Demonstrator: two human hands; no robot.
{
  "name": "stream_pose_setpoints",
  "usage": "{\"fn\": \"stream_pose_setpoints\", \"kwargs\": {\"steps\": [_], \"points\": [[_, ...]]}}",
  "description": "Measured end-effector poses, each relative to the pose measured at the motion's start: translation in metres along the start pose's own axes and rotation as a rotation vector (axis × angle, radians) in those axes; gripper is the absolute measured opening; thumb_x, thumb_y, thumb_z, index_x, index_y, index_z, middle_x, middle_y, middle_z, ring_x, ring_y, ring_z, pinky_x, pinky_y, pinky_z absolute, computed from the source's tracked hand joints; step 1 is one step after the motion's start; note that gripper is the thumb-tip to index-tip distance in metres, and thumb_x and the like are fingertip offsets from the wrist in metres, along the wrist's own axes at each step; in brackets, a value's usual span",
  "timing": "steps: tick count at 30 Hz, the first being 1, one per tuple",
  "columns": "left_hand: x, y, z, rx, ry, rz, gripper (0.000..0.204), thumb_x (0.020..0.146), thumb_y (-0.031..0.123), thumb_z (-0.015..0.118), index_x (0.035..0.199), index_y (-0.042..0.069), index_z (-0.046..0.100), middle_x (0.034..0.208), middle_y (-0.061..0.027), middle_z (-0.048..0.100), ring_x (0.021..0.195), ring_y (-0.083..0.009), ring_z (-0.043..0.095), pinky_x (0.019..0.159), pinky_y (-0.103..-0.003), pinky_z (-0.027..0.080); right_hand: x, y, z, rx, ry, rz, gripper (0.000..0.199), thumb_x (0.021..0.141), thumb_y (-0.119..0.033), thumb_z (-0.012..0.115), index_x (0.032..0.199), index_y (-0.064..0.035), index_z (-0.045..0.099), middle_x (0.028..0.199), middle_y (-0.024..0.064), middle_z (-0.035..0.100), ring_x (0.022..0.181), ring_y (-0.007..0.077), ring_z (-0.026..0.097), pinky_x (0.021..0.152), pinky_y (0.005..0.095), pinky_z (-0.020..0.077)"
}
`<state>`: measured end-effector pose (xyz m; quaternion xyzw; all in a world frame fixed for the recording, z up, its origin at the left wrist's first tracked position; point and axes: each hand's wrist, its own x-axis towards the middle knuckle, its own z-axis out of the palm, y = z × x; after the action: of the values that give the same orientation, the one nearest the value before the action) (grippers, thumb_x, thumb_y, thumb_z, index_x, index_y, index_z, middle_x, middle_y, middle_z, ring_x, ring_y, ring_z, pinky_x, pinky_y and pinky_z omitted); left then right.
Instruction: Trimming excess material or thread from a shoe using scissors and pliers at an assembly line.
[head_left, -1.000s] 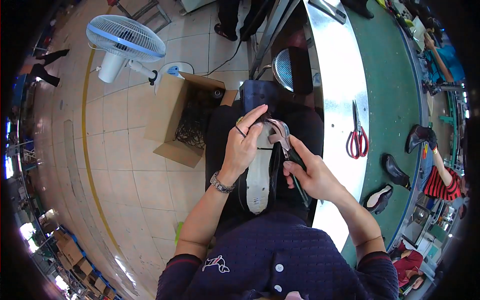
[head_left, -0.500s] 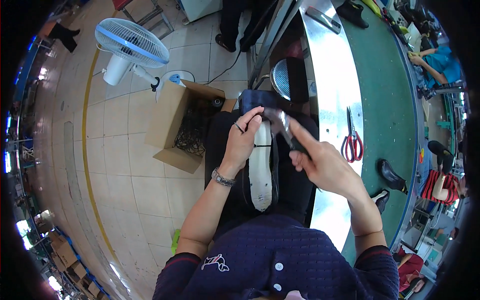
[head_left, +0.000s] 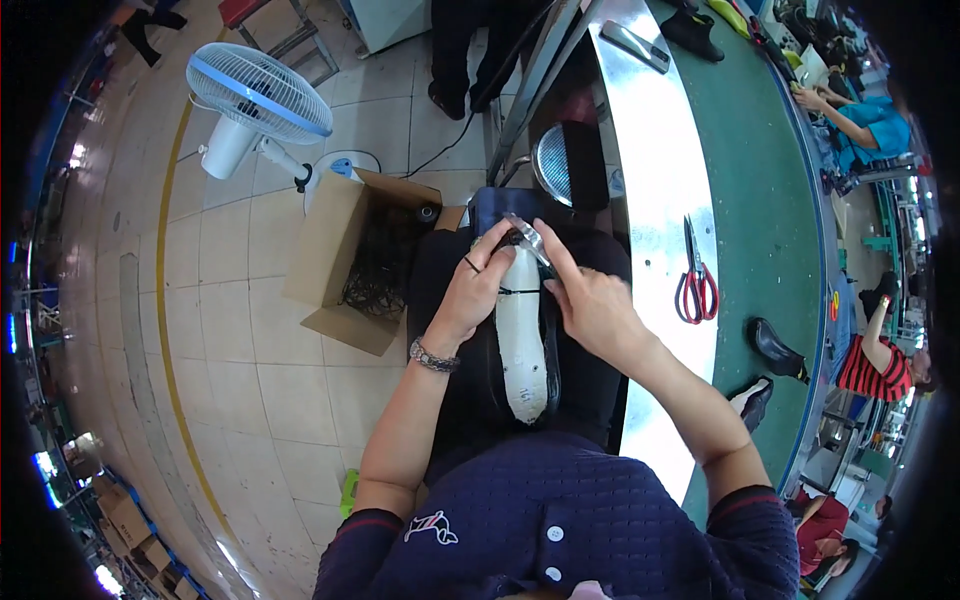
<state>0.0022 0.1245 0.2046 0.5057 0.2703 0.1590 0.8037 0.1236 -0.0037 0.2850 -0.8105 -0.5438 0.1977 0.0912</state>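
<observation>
An upturned shoe [head_left: 521,340] lies lengthwise on my lap, its white underside up, with black upper material around the edges and a thin dark band across it. At its far end, my left hand [head_left: 474,290] is closed, fingers pinching the black edge material. My right hand [head_left: 597,305] is closed around a metal-headed hand tool [head_left: 529,236], apparently lasting pliers. The index finger lies along the tool, and its shiny head is at the shoe's far end, close to the left fingertips. My right palm hides the tool's handle.
Red-handled scissors [head_left: 697,290] and a flat dark object [head_left: 636,46] rest on the metal bench strip [head_left: 655,150]. Black shoes [head_left: 777,347] lie on the green surface beyond. Left stand an open cardboard box [head_left: 325,250] of dark strands and a fan [head_left: 258,95]. Other people work at right.
My right hand has moved up and left, bringing the tool's head to the shoe's far end beside my left fingers. The left hand keeps its hold on the edge.
</observation>
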Motion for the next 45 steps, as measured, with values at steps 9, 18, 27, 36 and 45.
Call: {"fn": "stream_pose_setpoints", "kwargs": {"steps": [9,18,27,36,45], "points": [[-0.008,0.003,-0.009,-0.004,-0.05,-0.023,0.048,0.095,0.012,0.055,0.142,0.007,0.045,0.131,-0.0054,0.055,0.115,-0.0126,0.052,0.1,-0.027,0.039,0.001,-0.006,-0.004,0.06,0.208,-0.178,0.073,0.091,-0.012,0.057,0.153,-0.0168,0.019,0.07,0.0185,0.065,0.059,0.0334,0.065,0.055,0.0434,0.0534],[-0.034,0.002,0.005,0.325,-0.042,0.273,0.079,0.086,0.009,0.068,0.151,0.002,0.024,0.155,-0.0153,0.03,0.14,-0.023,0.032,0.113,-0.033,0.025,-0.082,0.068,0.032,0.391,0.424,0.415,0.069,0.09,-0.012,0.059,0.15,-0.0189,0.026,0.083,0.0228,0.067,0.073,0.0415,0.065,0.068,0.0507,0.0493],[-0.058,-0.009,0.016,0.905,0.422,0.442,0.026,0.1,0.011,0.052,0.109,-0.01,0.065,0.126,-0.0202,0.06,0.104,-0.0272,0.061,0.088,-0.032,0.049,-0.151,0.152,0.107,0.107,0.579,0.628,0.05,0.086,-0.028,0.066,0.134,-0.0193,0.053,0.119,0.0215,0.053,0.114,0.0391,0.051,0.094,0.046,0.045],[-0.062,-0.012,0.036,1.066,0.56,0.446,0.029,0.101,0.019,0.051,0.111,-0.005,0.065,0.1,-0.0146,0.069,0.091,-0.0258,0.064,0.08,-0.029,0.05,-0.133,0.255,0.086,-0.01,0.63,0.834,0.031,0.081,-0.016,0.067,0.109,-0.0047,0.06,0.115,0.0165,0.058,0.116,0.0327,0.051,0.098,0.0436,0.0422],[-0.068,-0.011,0.057,0.971,0.614,0.549,0.026,0.099,0.017,0.056,0.105,-0.006,0.065,0.081,-0.0153,0.066,0.074,-0.0285,0.062,0.069,-0.037,0.05,-0.118,0.215,0.046,1.03,0.272,0.705,0.022,0.08,-0.012,0.065,0.099,-0.0009,0.064,0.082,0.0131,0.067,0.072,0.0242,0.066,0.064,0.0334,0.0519]]}}
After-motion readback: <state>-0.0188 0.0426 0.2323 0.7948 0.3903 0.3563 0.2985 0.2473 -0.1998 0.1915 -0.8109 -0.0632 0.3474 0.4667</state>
